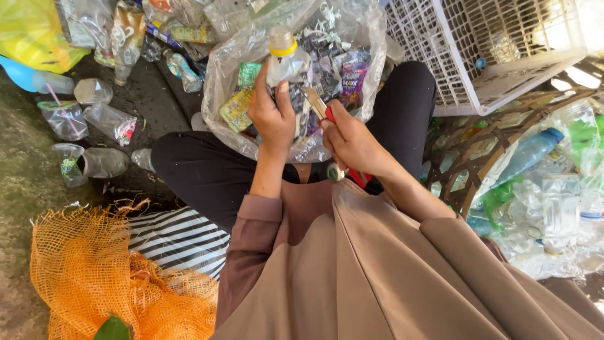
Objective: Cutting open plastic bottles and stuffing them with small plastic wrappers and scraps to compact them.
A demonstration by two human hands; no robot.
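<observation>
My left hand (272,113) grips a crushed clear plastic bottle (284,62) with a yellow neck ring, held upright over a clear plastic bag (226,75) full of wrappers and scraps. My right hand (352,140) holds a red-handled utility knife (324,113), its blade pointing up toward the bottle's lower part. Both hands are close together above my lap, between my knees in black trousers.
A white plastic crate (465,69) stands at the upper right. A woven basket (478,157) with clear and green bottles lies at right. Orange mesh netting (94,277) sits at lower left. Loose plastic cups (69,119) and bottles lie on the ground at upper left.
</observation>
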